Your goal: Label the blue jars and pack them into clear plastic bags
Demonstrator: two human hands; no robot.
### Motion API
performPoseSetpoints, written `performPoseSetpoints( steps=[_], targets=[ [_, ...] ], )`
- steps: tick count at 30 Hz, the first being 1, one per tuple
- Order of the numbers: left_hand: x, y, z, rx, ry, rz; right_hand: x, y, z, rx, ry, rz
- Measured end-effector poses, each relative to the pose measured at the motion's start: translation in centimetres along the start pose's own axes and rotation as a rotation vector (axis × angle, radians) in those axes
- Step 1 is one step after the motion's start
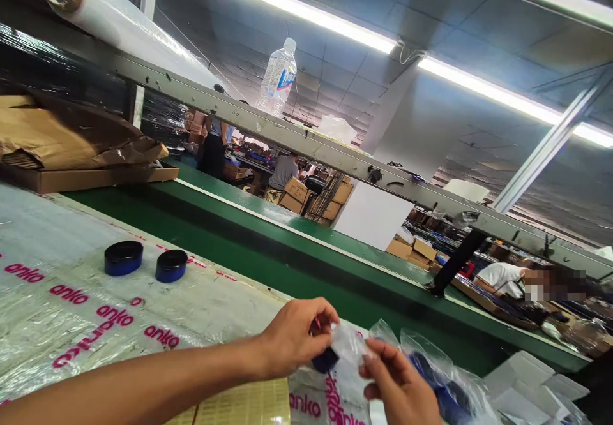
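In front of me my left hand (299, 335) and my right hand (400, 380) pinch a small clear plastic bag (348, 345) between them. Just under my left fingertips is a round dark blue piece with a black top (325, 360); whether the fingers touch it, I cannot tell. Two similar blue pieces with black tops, one larger (123, 259) and one smaller (171, 266), rest on the table at the left. Beside my right hand lie more blue pieces in clear bags (450, 393).
The table is covered in taped plastic printed with pink lettering (161, 335). Beyond it runs a green conveyor belt (230, 233). White boxes (522, 387) stand at the right, a cardboard tray (96, 178) at the left. A plastic bottle (278, 80) stands on the overhead rail. People work further back.
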State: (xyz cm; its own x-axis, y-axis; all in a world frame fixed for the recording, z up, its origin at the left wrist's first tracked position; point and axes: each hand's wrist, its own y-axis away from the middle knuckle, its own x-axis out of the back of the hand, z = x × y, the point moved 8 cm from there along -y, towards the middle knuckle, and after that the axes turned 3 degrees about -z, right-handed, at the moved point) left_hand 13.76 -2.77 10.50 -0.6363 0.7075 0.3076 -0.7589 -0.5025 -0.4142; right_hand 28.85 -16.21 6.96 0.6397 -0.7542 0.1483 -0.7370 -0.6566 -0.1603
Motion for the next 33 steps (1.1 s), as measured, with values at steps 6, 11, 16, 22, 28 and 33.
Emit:
performPoseSetpoints(
  steps=[6,11,16,22,28,33],
  targets=[
    [0.8,-6.0,0.3,-0.065,-0.141,0.119,-0.3,-4.9,-4.6,0.192,0.199,0.071],
    [0.1,-5.4,-5.3,0.013,-0.266,0.091,-2.1,-5.9,-0.1,0.205,0.417,0.019],
    [-0.8,-3.4,-9.8,0.086,-0.312,0.025,-3.1,-5.4,3.5,0.225,0.547,-0.064],
    [-1.2,-2.2,-9.0,0.048,-0.329,-0.032,-2.8,-4.4,4.6,0.247,0.597,-0.107],
    [-1.4,-0.6,-8.4,-0.054,-0.426,-0.055,-1.9,-2.8,6.3,0.358,0.65,-0.039],
    [-1.9,0.3,-8.4,-0.157,-0.577,-0.08,-2.2,-1.3,7.2,0.548,0.748,-0.012]
  ],
)
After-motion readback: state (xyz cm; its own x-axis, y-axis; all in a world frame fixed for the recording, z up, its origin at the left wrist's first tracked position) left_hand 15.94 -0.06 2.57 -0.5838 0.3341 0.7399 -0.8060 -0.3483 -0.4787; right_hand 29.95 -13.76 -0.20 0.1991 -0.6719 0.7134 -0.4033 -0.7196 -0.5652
